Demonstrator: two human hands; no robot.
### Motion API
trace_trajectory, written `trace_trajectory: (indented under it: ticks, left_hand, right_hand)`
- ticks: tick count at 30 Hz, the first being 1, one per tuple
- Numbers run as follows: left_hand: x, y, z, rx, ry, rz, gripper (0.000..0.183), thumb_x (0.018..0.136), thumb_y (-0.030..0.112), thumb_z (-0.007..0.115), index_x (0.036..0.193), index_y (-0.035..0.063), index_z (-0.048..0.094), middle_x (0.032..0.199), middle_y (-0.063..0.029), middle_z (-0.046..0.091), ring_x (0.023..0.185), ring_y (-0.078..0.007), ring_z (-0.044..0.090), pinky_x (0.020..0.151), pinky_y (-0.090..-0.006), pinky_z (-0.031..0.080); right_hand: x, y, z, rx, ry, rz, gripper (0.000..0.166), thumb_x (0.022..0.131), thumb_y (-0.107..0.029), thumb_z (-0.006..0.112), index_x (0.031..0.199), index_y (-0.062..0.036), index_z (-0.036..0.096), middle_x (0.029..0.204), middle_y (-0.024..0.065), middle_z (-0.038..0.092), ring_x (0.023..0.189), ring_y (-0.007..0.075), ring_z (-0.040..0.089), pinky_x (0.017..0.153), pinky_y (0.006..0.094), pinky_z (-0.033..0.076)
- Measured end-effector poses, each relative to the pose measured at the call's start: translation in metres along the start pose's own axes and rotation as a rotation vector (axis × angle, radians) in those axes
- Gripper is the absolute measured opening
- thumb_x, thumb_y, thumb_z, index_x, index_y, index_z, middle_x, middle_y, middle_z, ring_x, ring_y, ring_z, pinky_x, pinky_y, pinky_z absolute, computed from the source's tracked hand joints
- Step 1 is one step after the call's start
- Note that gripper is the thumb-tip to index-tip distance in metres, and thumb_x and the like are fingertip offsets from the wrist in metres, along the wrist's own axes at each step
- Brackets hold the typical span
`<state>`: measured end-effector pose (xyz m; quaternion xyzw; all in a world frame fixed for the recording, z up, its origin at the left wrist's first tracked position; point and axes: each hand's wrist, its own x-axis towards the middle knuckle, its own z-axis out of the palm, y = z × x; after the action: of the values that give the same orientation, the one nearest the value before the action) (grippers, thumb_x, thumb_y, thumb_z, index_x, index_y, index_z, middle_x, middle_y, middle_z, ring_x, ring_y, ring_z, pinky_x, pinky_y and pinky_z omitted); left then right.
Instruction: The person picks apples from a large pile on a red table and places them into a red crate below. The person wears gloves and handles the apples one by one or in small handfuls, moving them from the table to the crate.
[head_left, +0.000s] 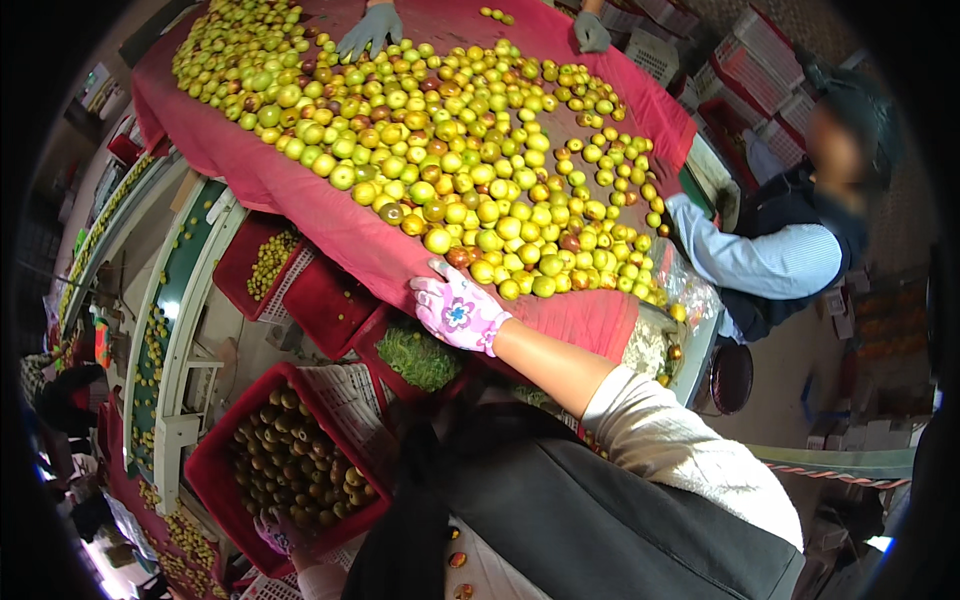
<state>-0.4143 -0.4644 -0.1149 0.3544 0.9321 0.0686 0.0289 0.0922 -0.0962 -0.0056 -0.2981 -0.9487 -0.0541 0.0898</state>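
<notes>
My right hand (460, 312), in a pink flowered glove, lies on the near edge of the red cloth (337, 232) that covers a sorting table. Its fingers are apart, and nothing shows in its grasp. Just beyond it spread many yellow-green jujubes (450, 165), some with brown patches. Lower left, my left hand (279, 531), gloved alike, is at the near rim of a red-lined crate (201, 472). Darker brownish jujubes (289, 457) fill much of that crate. Shadow hides whether the left fingers grip the rim or a fruit.
Red-lined crates (330, 300) stand below the table edge, one holding green plant matter (418, 358). A conveyor (154, 337) carries fruit at left. Across the table are others' gloved hands (371, 31) (592, 32). A co-worker (780, 232) sits at right near a plastic bag (686, 289).
</notes>
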Motion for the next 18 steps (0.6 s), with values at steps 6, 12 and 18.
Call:
trace_trajectory:
  ticks: [6,12,18]
  left_hand:
    - [-0.007,0.010,0.025,-0.059,-0.058,0.247,0.038,0.093,0.030,0.062,0.119,0.0030,0.065,0.133,-0.0202,0.053,0.120,-0.0354,0.053,0.101,-0.0432,0.045]
    - [-0.006,0.142,-0.024,-0.209,-0.005,0.329,0.034,0.096,0.021,0.060,0.121,-0.0011,0.064,0.131,-0.0213,0.058,0.127,-0.0358,0.051,0.108,-0.0439,0.039]
    - [-0.015,0.226,-0.051,-0.314,0.016,0.450,0.036,0.095,0.020,0.059,0.125,-0.0001,0.061,0.136,-0.0232,0.054,0.129,-0.0367,0.049,0.110,-0.0444,0.036]
  right_hand:
    - [-0.004,0.001,-0.007,0.027,0.083,-0.055,0.020,0.082,-0.021,0.056,0.088,-0.0064,0.069,0.103,0.0123,0.069,0.118,0.0287,0.058,0.116,0.0552,0.028]
    - [-0.005,0.002,-0.008,0.040,0.149,-0.024,0.018,0.086,-0.018,0.054,0.089,-0.0074,0.067,0.102,0.0066,0.069,0.110,0.0233,0.061,0.108,0.0473,0.040]
    - [-0.018,0.051,0.000,0.525,0.620,0.248,0.019,0.079,-0.004,0.056,0.096,-0.0065,0.065,0.101,0.0111,0.066,0.086,0.0286,0.065,0.075,0.0403,0.054]
